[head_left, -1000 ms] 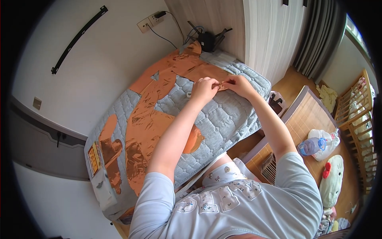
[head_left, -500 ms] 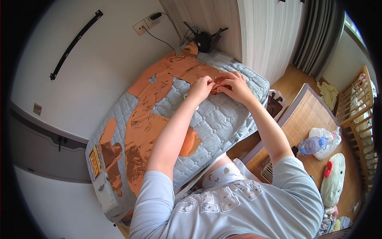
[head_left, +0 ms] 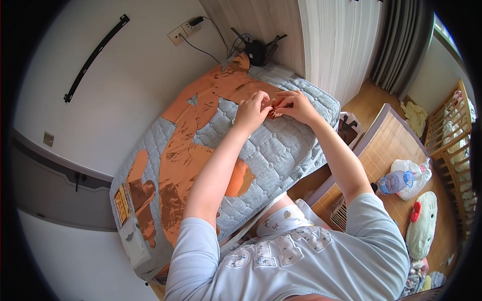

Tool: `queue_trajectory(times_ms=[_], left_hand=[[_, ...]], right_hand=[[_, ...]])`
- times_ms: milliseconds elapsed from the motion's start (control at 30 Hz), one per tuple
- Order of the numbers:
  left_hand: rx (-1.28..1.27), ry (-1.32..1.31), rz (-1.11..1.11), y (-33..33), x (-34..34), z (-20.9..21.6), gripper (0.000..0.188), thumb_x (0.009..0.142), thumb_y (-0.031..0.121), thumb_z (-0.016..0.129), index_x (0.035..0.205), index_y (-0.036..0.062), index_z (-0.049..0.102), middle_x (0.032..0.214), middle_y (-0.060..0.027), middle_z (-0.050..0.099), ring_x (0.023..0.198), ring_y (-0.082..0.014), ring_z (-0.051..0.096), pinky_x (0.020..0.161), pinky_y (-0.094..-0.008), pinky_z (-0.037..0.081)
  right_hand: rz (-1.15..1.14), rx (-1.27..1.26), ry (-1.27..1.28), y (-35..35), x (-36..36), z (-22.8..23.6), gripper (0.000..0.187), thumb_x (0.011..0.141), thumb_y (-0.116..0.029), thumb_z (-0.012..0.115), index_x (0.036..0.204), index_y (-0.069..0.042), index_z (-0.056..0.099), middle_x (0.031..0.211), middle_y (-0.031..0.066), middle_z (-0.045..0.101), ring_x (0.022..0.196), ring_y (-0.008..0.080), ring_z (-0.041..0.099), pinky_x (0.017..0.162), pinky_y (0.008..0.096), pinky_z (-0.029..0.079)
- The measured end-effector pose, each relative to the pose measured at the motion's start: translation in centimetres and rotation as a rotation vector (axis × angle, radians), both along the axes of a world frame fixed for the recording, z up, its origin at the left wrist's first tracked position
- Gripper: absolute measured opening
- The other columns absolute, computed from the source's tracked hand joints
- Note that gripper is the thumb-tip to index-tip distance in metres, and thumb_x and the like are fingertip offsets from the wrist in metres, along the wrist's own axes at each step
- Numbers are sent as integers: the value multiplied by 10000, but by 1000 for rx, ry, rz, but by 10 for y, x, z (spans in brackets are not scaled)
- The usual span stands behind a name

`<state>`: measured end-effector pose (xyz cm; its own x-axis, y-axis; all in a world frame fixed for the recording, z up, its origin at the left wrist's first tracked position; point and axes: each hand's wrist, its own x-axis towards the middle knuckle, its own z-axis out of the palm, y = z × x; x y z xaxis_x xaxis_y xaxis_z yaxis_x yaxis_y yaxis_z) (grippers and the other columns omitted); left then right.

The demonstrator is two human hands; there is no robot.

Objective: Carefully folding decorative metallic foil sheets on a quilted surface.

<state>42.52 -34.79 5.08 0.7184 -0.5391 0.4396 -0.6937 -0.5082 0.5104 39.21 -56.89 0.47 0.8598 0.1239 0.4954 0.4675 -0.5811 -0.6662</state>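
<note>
Both my hands meet over the far right part of a grey quilted mattress (head_left: 273,155). My left hand (head_left: 255,111) has its fingers curled and pinched at the edge of a crumpled orange foil balloon (head_left: 273,114). From the other side, my right hand (head_left: 297,107) grips the same foil between thumb and fingers. A large, flat, shiny orange foil balloon (head_left: 183,150) spreads across the mattress left of my hands, reaching toward the far corner. Beside my left forearm lies a rounded orange foil piece (head_left: 239,179), partly covered by the arm. Something small and white shows behind my left wrist.
A black router (head_left: 256,51) with antennas stands at the mattress's far corner, cabled to a wall socket (head_left: 183,34). A box (head_left: 122,203) and a white pack (head_left: 134,243) lie at the near left. Right are a low mat-topped surface (head_left: 374,145), a plastic bottle (head_left: 394,183) and a wooden crib (head_left: 447,130).
My left hand has turned slightly and its fingers have risen a little off the foil. My right hand has stayed almost in place, still gripping.
</note>
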Motion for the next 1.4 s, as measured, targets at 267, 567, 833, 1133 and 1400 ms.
queue_trajectory(times_ms=[267, 567, 833, 1133, 1400], left_hand=[[156, -304, -27, 7, -11, 3, 76, 837, 179, 758, 859, 129, 705, 1087, -10, 701, 1097, -277, 628, 950, -433, 485], [172, -145, -36, 9, 6, -5, 149, 877, 237, 746, 963, 123, 789, 1176, -36, 702, 1159, -291, 607, 1026, -433, 478], [177, 11, -23, 7, 10, -5, 147, 894, 228, 732, 958, 108, 788, 1227, -60, 700, 1201, -305, 589, 1055, -423, 467], [153, 58, -51, 10, 14, -13, 124, 873, 221, 762, 939, 120, 786, 1229, -50, 701, 1222, -297, 576, 1063, -422, 463], [149, 132, -63, 7, 16, -8, 119, 833, 204, 807, 916, 120, 796, 1231, -43, 697, 1256, -288, 544, 1089, -426, 439]], right_hand=[[57, 94, 25, 0, 2, 2, 154, 812, -213, 833, 903, -89, 825, 1158, 85, 767, 1220, 243, 646, 1086, 400, 433], [92, 117, 54, -1, 4, 2, 207, 832, -276, 818, 942, -101, 833, 1197, 106, 755, 1189, 264, 655, 1069, 393, 460], [84, 112, -7, 0, 0, 5, 190, 880, -146, 777, 1011, -9, 796, 1189, 142, 741, 1105, 269, 692, 985, 361, 529], [75, 112, 15, 0, 7, -4, 187, 917, -128, 732, 1034, 8, 785, 1173, 143, 740, 1062, 270, 692, 942, 355, 537], [98, 72, -16, -4, 8, -4, 151, 878, -96, 751, 978, 12, 782, 1179, 152, 742, 1072, 273, 699, 958, 360, 542]])
